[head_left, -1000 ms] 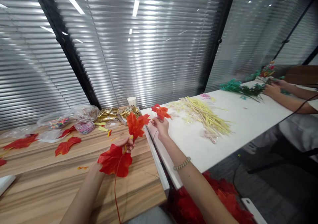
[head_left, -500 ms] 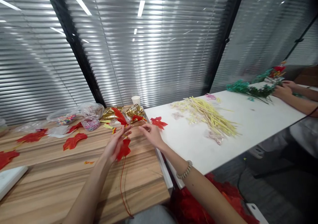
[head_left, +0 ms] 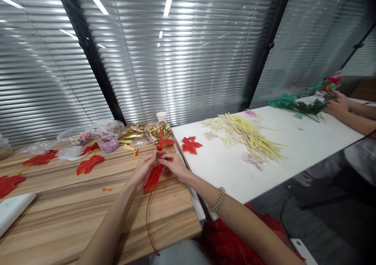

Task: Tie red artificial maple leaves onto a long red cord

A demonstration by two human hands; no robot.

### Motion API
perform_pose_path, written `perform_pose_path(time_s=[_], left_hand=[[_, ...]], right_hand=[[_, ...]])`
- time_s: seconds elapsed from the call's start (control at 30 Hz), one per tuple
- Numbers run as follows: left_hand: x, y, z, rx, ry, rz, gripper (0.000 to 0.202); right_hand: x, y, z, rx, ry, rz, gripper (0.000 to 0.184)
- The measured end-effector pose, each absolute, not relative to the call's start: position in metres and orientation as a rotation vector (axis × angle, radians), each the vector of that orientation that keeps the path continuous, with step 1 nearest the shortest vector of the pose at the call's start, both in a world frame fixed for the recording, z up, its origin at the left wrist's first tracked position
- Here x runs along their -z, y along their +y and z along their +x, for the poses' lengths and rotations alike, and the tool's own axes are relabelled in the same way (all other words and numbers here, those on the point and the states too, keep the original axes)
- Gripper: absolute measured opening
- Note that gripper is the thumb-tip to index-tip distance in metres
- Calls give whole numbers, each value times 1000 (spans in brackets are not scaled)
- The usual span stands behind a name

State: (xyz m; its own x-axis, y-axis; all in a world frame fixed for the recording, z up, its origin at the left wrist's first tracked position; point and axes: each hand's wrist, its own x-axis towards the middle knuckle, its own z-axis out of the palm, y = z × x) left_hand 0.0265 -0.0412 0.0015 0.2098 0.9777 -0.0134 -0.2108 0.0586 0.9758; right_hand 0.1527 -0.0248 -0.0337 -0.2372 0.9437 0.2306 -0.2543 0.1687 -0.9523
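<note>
My left hand [head_left: 143, 170] and my right hand [head_left: 175, 165] meet over the wood-grain table, fingertips pinched together on a garland of red maple leaves. One red leaf [head_left: 153, 178] of it hangs below the fingers, and more red leaf stands up above them. From the garland a thin red-brown cord [head_left: 148, 218] runs down to the table's front edge. The exact spot that the fingertips press is hidden. To the right of my right hand lies a loose red maple leaf [head_left: 191, 145] on the white table.
Gold foil packets [head_left: 134, 131], a paper cup [head_left: 161, 117] and a bag of colourful beads [head_left: 108, 144] stand at the back. Loose red leaves [head_left: 89, 164] lie left. Yellow strips [head_left: 252, 135] cover part of the white table [head_left: 223, 178]. A co-worker's hands [head_left: 337, 102] handle green sprigs at far right.
My hands have come together; the right hand has closed in on the left. The upper red leaf has swung right and upright, and the hanging leaf has shifted slightly right.
</note>
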Motion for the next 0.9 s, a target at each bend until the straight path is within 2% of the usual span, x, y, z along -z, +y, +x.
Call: perform_pose_path(time_s=[0.3, 0.47, 0.6, 0.67, 0.77, 0.9], left_hand=[[0, -39, 24, -1227, 1042, 1012, 37], [7, -32, 19, -1302, 1082, 1158, 41], [13, -28, 17, -1307, 1281, 1582, 32], [15, -28, 18, -1303, 1317, 1719, 25], [15, -31, 20, -1318, 1286, 1748, 14], [12, -36, 25, -1311, 1288, 1739, 13]], right_hand=[[25, -21, 159, -1500, -864, -703, 20], [29, -20, 159, -1218, -1145, -846, 24], [30, -22, 161, -855, -1422, -926, 20], [31, -21, 161, -798, -1467, -913, 16], [33, -21, 160, -880, -1450, -912, 16], [33, -21, 158, -1010, -1409, -882, 17]])
